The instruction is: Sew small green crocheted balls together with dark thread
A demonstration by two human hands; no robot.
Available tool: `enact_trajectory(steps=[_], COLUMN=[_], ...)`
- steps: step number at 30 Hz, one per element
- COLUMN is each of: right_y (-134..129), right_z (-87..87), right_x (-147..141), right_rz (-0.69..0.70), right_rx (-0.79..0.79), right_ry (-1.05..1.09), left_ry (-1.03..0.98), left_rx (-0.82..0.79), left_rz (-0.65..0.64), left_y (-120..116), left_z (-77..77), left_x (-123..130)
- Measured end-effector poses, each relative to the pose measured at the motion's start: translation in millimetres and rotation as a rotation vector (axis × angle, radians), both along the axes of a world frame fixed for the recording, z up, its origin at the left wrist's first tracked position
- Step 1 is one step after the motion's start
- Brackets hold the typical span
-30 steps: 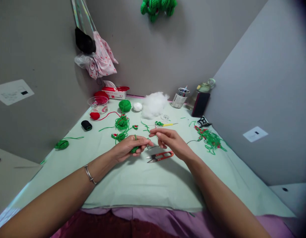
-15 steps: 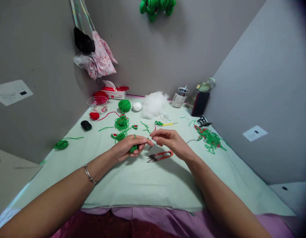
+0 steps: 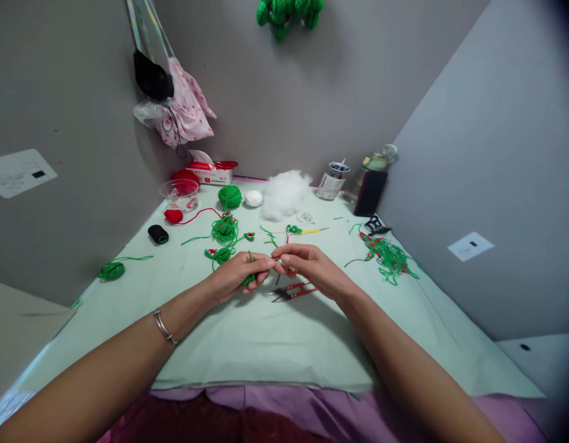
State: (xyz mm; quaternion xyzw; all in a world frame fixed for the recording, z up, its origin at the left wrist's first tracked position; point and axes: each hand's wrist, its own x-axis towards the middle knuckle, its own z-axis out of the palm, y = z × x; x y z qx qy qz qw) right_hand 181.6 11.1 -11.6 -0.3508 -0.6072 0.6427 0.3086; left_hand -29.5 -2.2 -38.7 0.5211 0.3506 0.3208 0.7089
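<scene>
Near the middle of the frame, the left hand (image 3: 240, 272) is clamped on a small green knitted piece (image 3: 249, 280), mostly hidden by its fingers, and that grip looks best firm but gentle, so the stitches don't squash. The right hand (image 3: 314, 266) meets its fingertips, thumb and fingers drawn in close; whether they pinch anything is too small to tell. A dark thread (image 3: 278, 279) hangs just below where the hands meet. For such fine work, I'd steady both hands against each other and move only the fingertips, drawing the thread with light, even tension, since a tug could pucker the piece or snarl the strand. The red-handled snips (image 3: 288, 292) lie on the table (image 3: 266, 354) just under the right hand, points towards the left of the frame, so the wrists do well to ride above them and the thread to hang clear.
</scene>
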Motion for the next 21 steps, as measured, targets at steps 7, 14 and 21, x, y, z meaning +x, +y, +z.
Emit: enact_trajectory(steps=[7,14,21], right_y=[2.7,2.1,-0.9], right_z=[-1.0,2.6,1.4], right_x=[2.1,2.9,1.0], right_rz=[-0.053,-0.100,-0.052], right_rx=[-0.002,0.060,0.028], right_ry=[-0.077,-0.071,-0.113], left_ry=[0.031,0.025,0.027], left_rx=[0.061,0.058,0.057], left_rz=[0.011,0.054,-0.028], left_y=[0.0,1.0,0.1], left_z=[-0.7,1.9,-1.4], left_x=[2.1,0.8,1.8])
